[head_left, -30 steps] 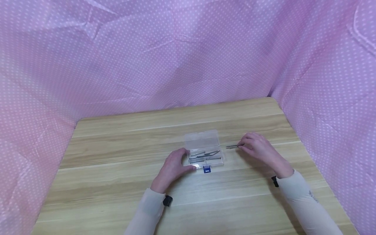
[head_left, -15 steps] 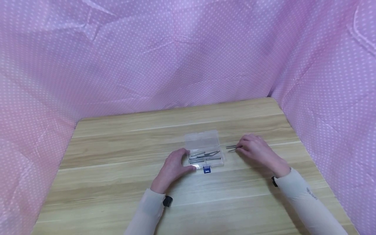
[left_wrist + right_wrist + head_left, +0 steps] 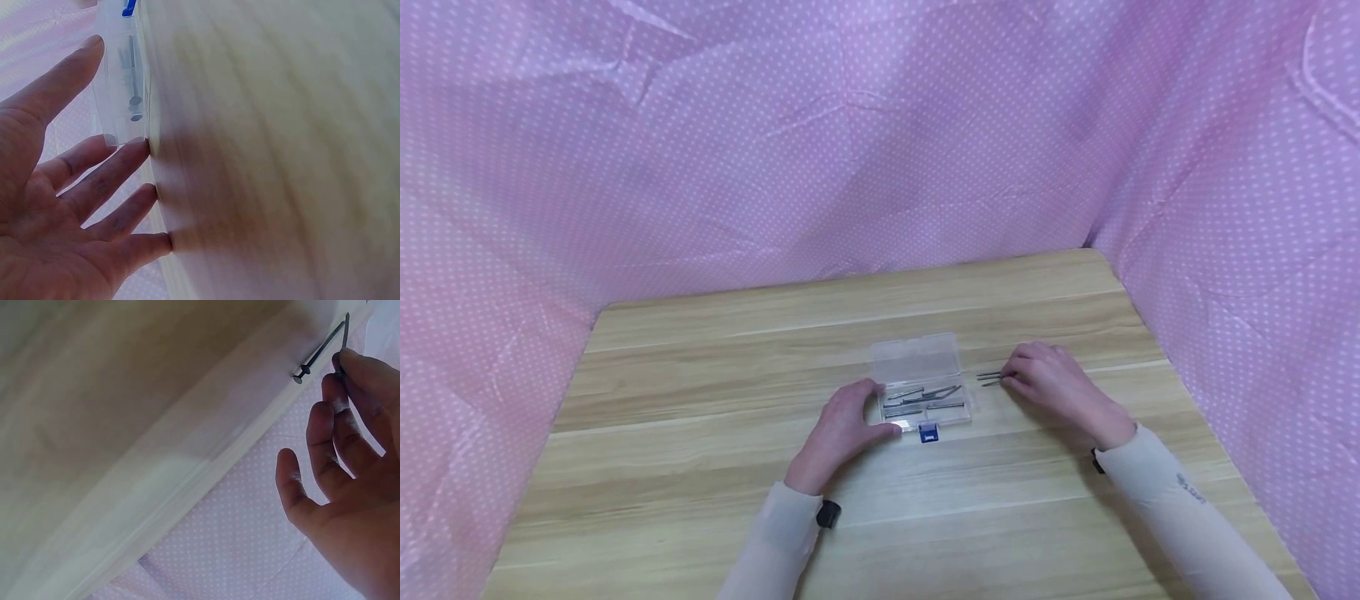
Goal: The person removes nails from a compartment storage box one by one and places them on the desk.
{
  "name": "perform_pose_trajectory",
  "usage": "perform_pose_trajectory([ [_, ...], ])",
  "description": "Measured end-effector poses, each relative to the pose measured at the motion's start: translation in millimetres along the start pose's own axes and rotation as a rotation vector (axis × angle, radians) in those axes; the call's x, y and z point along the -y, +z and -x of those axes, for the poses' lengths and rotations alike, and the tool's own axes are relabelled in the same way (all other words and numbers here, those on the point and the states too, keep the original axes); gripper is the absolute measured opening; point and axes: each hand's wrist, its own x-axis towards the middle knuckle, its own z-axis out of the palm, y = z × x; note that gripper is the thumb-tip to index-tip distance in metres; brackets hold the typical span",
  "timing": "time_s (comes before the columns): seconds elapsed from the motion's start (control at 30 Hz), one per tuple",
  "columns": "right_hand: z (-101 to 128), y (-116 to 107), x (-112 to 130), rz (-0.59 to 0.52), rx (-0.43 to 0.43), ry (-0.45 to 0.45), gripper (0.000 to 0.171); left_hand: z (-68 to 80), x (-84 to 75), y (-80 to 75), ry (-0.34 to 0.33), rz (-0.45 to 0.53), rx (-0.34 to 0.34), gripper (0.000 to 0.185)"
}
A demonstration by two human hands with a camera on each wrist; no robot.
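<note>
Pink dotted cloth [image 3: 850, 158]: one backdrop, creased, bordering the wooden table [image 3: 685, 500] along its back, left and right edges.
Table: one, light-toned, banded grain running across its top.
Sleeves: two, pale; left sleeve [image 3: 775, 533] and right sleeve [image 3: 1187, 508] enter from the near side, the right one bearing a dark print too small to read.
Left hand [image 3: 842, 425]: one, clamped on the left end of the clear box [image 3: 955, 418], thumb at the near edge, fingers toward the far side; it partly covers that end in the head view.
Right hand [image 3: 1052, 383]: one, apart from the box on its right, thumb and forefinger together on one nail [image 3: 345, 334].
Box: one, on the table between the hands, its single lid [image 3: 914, 358] folded back away from the person.
Wrist devices: two, black; left device [image 3: 828, 513], and right device [image 3: 1099, 461], partly hidden.
Blue latch [image 3: 928, 432]: one, on the box's near edge.
Nails in the box [image 3: 945, 406]: at least five, at differing angles, some overlapping; exact count cannot be told.
Nails outside: three; the pinched one and two loose nails [image 3: 324, 345] side by side on the table, near the box's right end, head ends obscured by fingers in the head view.
</note>
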Motion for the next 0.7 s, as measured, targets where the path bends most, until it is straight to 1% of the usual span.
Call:
perform_pose_trajectory([
  [0.17, 0.1, 1.7, -1.4, 0.013, 0.002, -0.014, 0.004, 0.1, -0.6, -0.3, 0.005, -0.004, -0.002, 0.063],
  [0.37, 1.3, 3.4, -2.5, 0.022, 0.008, -0.021, 0.005, 0.2, -1.1, 0.3, -0.004, -0.002, 0.007, 0.064],
  [0.7, 0.2, 3.9, -2.5, 0.024, -0.002, -0.044, 0.006, 1.0, -1.6, 0.0, -0.007, -0.002, 0.010, 0.064],
])
